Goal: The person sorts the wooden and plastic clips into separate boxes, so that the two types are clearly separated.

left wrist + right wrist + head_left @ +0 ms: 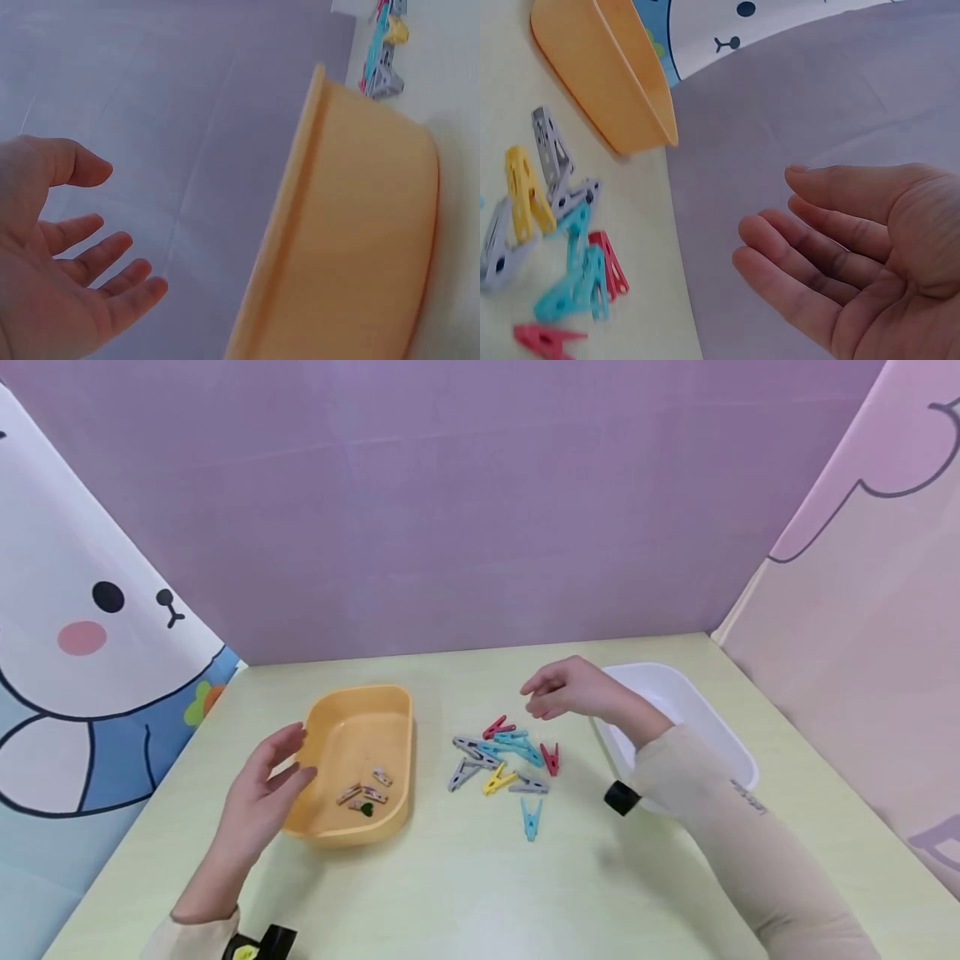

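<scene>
My left hand (262, 797) hovers at the left rim of a yellow-orange basin (408, 760), fingers relaxed and nothing in them. Inside the basin lie several small wooden clips (373, 794), one with a dark green piece on it. My right hand (573, 689), also holding nothing, is raised above the table beyond a loose pile of plastic clothespins. The pile includes grey clothespins (462, 772), a yellow clothespin (498, 778), red clothespins (551, 759) and blue clothespins (531, 819). In the right wrist view its fingers are loosely bent, with a gap between thumb and fingertips.
A white basin (675, 693) stands at the right, partly hidden behind my right forearm. The pale table (465, 893) meets a purple backdrop (480, 527) at the back. Printed cartoon panels (97, 693) flank it on the sides.
</scene>
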`<action>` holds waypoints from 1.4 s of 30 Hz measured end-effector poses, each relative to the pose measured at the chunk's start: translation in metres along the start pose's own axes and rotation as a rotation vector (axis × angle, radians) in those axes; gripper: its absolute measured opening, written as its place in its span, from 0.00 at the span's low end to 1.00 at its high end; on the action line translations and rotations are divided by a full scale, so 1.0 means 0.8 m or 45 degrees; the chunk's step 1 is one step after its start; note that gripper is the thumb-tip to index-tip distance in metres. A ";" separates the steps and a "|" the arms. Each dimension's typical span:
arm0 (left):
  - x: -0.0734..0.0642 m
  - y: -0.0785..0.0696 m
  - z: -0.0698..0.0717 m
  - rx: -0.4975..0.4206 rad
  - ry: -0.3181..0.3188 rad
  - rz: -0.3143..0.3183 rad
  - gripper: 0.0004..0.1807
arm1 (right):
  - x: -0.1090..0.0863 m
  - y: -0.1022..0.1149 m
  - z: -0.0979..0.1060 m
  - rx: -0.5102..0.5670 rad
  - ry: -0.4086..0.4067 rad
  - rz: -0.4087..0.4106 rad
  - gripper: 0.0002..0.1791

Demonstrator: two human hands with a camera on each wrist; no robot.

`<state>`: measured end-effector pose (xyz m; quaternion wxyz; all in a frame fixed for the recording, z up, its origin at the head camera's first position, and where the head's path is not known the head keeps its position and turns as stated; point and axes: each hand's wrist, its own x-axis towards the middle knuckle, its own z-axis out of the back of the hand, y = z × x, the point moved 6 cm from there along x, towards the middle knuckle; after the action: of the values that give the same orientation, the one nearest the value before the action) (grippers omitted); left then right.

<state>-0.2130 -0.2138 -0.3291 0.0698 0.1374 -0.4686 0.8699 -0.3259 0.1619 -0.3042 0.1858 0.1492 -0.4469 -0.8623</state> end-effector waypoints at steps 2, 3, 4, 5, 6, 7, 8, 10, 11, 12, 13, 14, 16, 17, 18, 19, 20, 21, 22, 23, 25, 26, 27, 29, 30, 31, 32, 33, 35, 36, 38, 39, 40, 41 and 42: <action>0.002 -0.014 -0.011 -0.036 0.044 -0.091 0.29 | -0.015 -0.008 0.012 0.010 -0.010 0.015 0.18; 0.003 -0.021 -0.017 -0.053 0.064 -0.136 0.28 | -0.023 -0.012 0.018 0.021 -0.018 0.021 0.19; 0.004 -0.026 -0.023 -0.068 0.089 -0.167 0.28 | -0.031 -0.017 0.025 0.021 -0.028 0.022 0.19; 0.004 -0.032 -0.030 -0.088 0.115 -0.194 0.28 | -0.039 -0.022 0.031 0.028 -0.042 0.026 0.18; 0.005 -0.037 -0.036 -0.110 0.140 -0.217 0.28 | -0.048 -0.028 0.037 0.035 -0.059 0.032 0.18; 0.006 -0.042 -0.043 -0.134 0.167 -0.237 0.28 | -0.056 -0.032 0.043 0.037 -0.075 0.039 0.18; 0.006 -0.047 -0.050 -0.166 0.199 -0.251 0.28 | -0.065 -0.037 0.048 0.044 -0.092 0.041 0.18; 0.007 -0.055 -0.066 -0.222 0.267 -0.255 0.28 | -0.082 -0.048 0.059 0.064 -0.118 0.043 0.19; 0.007 -0.059 -0.074 -0.249 0.301 -0.253 0.28 | -0.091 -0.054 0.064 0.077 -0.133 0.046 0.19; 0.007 -0.062 -0.082 -0.278 0.336 -0.249 0.28 | -0.099 -0.060 0.068 0.079 -0.144 0.045 0.19; 0.006 -0.065 -0.091 -0.305 0.372 -0.239 0.28 | -0.108 -0.066 0.073 0.081 -0.152 0.044 0.20; 0.006 -0.067 -0.100 -0.321 0.411 -0.218 0.28 | -0.117 -0.072 0.078 0.087 -0.163 0.043 0.20; 0.004 -0.070 -0.119 -0.330 0.480 -0.192 0.27 | -0.135 -0.087 0.087 0.080 -0.191 0.045 0.20; 0.003 -0.071 -0.129 -0.331 0.517 -0.183 0.27 | -0.145 -0.095 0.092 0.079 -0.211 0.046 0.19; 0.002 -0.072 -0.138 -0.329 0.555 -0.173 0.26 | -0.155 -0.103 0.097 0.081 -0.227 0.049 0.18; 0.000 -0.072 -0.148 -0.322 0.592 -0.160 0.25 | -0.164 -0.111 0.102 0.086 -0.252 0.050 0.16; -0.001 -0.072 -0.158 -0.310 0.628 -0.149 0.25 | -0.174 -0.120 0.108 0.089 -0.278 0.046 0.15; -0.003 -0.072 -0.167 -0.305 0.659 -0.142 0.24 | -0.183 -0.128 0.113 0.088 -0.305 0.040 0.14; -0.004 -0.072 -0.177 -0.303 0.691 -0.132 0.23 | -0.192 -0.136 0.119 0.088 -0.337 0.032 0.15; -0.006 -0.071 -0.186 -0.304 0.719 -0.112 0.22 | -0.201 -0.144 0.124 0.093 -0.366 0.024 0.16; -0.008 -0.068 -0.204 -0.301 0.769 -0.064 0.20 | -0.216 -0.159 0.134 0.101 -0.431 0.006 0.20; -0.009 -0.066 -0.212 -0.298 0.791 -0.044 0.20 | -0.224 -0.166 0.139 0.113 -0.456 0.001 0.22; -0.010 -0.064 -0.220 -0.303 0.812 -0.021 0.21 | -0.230 -0.172 0.143 0.137 -0.476 0.010 0.23; -0.013 -0.061 -0.235 -0.328 0.861 0.034 0.22 | -0.240 -0.185 0.149 0.205 -0.518 0.025 0.26; -0.014 -0.058 -0.242 -0.340 0.883 0.061 0.24 | -0.245 -0.192 0.151 0.229 -0.533 0.017 0.26; -0.016 -0.056 -0.249 -0.356 0.903 0.087 0.25 | -0.249 -0.198 0.153 0.257 -0.544 0.013 0.27; -0.016 -0.055 -0.255 -0.373 0.918 0.106 0.26 | -0.253 -0.206 0.154 0.289 -0.553 -0.001 0.27; -0.017 -0.053 -0.260 -0.387 0.930 0.134 0.27 | -0.256 -0.213 0.155 0.316 -0.561 -0.015 0.27; -0.017 -0.049 -0.269 -0.416 0.947 0.188 0.29 | -0.262 -0.228 0.154 0.352 -0.579 -0.064 0.27; -0.017 -0.048 -0.273 -0.432 0.951 0.215 0.30 | -0.264 -0.236 0.152 0.399 -0.581 -0.078 0.26; -0.017 -0.047 -0.281 -0.461 0.966 0.263 0.31 | -0.266 -0.251 0.148 0.517 -0.572 -0.063 0.26; -0.016 -0.046 -0.285 -0.478 0.979 0.291 0.31 | -0.267 -0.258 0.146 0.572 -0.565 -0.051 0.27; -0.016 -0.045 -0.289 -0.496 0.993 0.316 0.32 | -0.268 -0.264 0.143 0.633 -0.554 -0.034 0.27; -0.016 -0.045 -0.292 -0.505 1.006 0.337 0.32 | -0.268 -0.270 0.140 0.696 -0.541 -0.015 0.27; -0.015 -0.044 -0.296 -0.512 1.017 0.359 0.32 | -0.268 -0.276 0.137 0.752 -0.523 0.001 0.27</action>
<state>-0.2334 0.0035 -0.4285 0.1511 -0.2895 -0.5783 0.7476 -0.2236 0.4545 -0.4062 0.0411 0.0198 -0.7048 -0.7079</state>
